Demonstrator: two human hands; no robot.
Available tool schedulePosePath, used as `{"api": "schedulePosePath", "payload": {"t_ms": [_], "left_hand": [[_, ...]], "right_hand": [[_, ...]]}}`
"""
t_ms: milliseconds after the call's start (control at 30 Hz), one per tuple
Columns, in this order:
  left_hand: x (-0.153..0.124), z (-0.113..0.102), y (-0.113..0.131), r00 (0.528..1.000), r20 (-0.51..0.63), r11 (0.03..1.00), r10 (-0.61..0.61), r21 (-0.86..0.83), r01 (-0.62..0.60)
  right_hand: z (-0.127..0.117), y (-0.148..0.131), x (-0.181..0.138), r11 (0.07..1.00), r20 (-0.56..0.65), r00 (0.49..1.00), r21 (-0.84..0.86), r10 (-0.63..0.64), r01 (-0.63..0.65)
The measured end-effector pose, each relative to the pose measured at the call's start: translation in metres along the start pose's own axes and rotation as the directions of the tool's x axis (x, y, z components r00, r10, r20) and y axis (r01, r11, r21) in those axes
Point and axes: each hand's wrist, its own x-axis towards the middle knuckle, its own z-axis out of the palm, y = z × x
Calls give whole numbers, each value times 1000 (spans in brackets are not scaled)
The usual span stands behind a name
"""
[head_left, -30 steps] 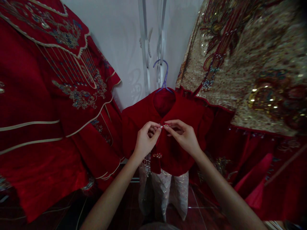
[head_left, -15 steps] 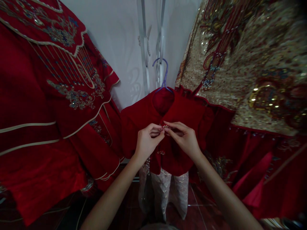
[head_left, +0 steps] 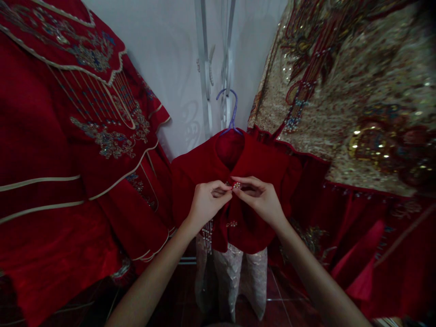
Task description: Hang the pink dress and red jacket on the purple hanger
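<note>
A small red jacket (head_left: 262, 163) hangs on a purple hanger (head_left: 232, 111) in front of me. My left hand (head_left: 206, 204) and my right hand (head_left: 260, 200) meet at its front opening just below the collar. Both pinch a small beaded button fastening (head_left: 235, 185) between fingertips and thumbs. A second beaded fastening (head_left: 231, 224) sits lower on the jacket front, and a beaded tassel (head_left: 206, 234) dangles under my left wrist.
A large red embroidered robe (head_left: 68, 150) hangs at the left. A gold sequinned garment with a red hem (head_left: 357, 104) hangs at the right. White metal rack bars (head_left: 204, 68) stand against a pale wall. Silvery trousers (head_left: 235, 277) hang below the jacket over a dark red tiled floor.
My hands have stayed pinched at the top fastening, shifting slightly lower with the jacket in view. The fingertips have closed tighter together.
</note>
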Motion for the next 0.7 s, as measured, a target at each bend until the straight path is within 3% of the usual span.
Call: {"api": "schedulePosePath", "payload": {"t_ms": [100, 200, 333, 433, 533, 633, 700], "left_hand": [[-4, 5, -1, 1000, -9, 994, -3, -110, 2], [-15, 11, -9, 995, -27, 942, -93, -327, 79], [-31, 11, -25, 967, -20, 809, -254, -553, 200], [-37, 7, -34, 960, 53, 775, -276, -579, 255], [-36, 11, -41, 957, 172, 768, -235, -571, 291], [-33, 27, -51, 965, 95, 777, -246, -575, 254], [-34, 37, -58, 965, 21, 787, -262, -574, 226]], "right_hand": [[11, 1, -8, 996, -60, 997, -69, -55, 51], [23, 9, -24, 988, -129, 988, -145, -79, 60], [26, 24, -55, 970, -101, 995, -239, 11, -35], [12, 28, -75, 961, -112, 986, -238, 121, -145], [-11, 25, -84, 964, -256, 958, -196, 128, -182], [-24, 18, -84, 981, -347, 932, -122, 101, -152], [-23, 14, -82, 990, -315, 946, -92, 72, -106]]}}
